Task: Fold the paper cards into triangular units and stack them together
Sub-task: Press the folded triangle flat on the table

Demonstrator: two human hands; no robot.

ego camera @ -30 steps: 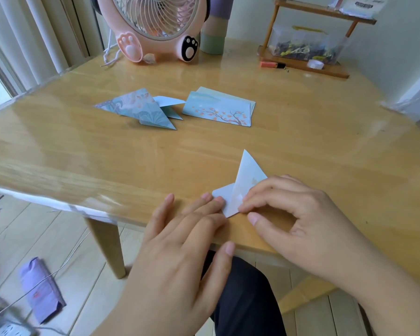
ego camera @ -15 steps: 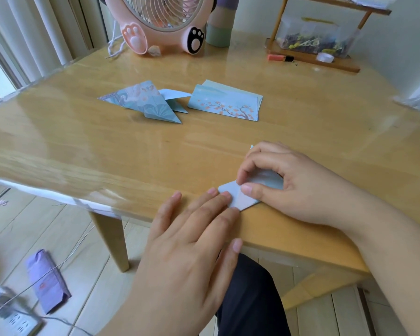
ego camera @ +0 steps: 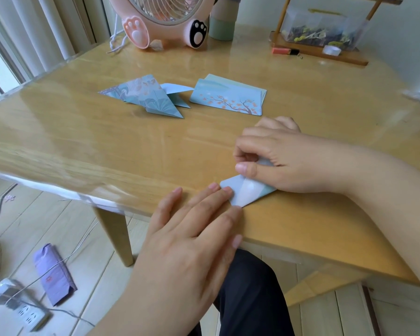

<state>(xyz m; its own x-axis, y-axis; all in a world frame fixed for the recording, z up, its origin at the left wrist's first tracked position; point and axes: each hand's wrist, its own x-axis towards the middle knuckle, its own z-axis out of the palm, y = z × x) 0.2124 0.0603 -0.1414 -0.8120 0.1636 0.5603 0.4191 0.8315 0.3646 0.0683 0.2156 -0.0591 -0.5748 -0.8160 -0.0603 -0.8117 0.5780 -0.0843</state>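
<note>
The left hand point(ego camera: 194, 229) is lying flat with straight fingers, its tips pressing the left corner of the card point(ego camera: 246, 191) at the worktop's point(ego camera: 131, 146) near edge. The right hand point(ego camera: 277, 161) is curling over the card, thumb and fingers pinching a folded flap. Folded units point(ego camera: 146, 97) and a card stack point(ego camera: 228, 98) are lying farther back.

The table point(ego camera: 155, 146) is glossy, smooth wood; the pale blue card point(ego camera: 246, 191) is paper with slight sheen; the fan point(ego camera: 160, 23) is pink plastic.
</note>
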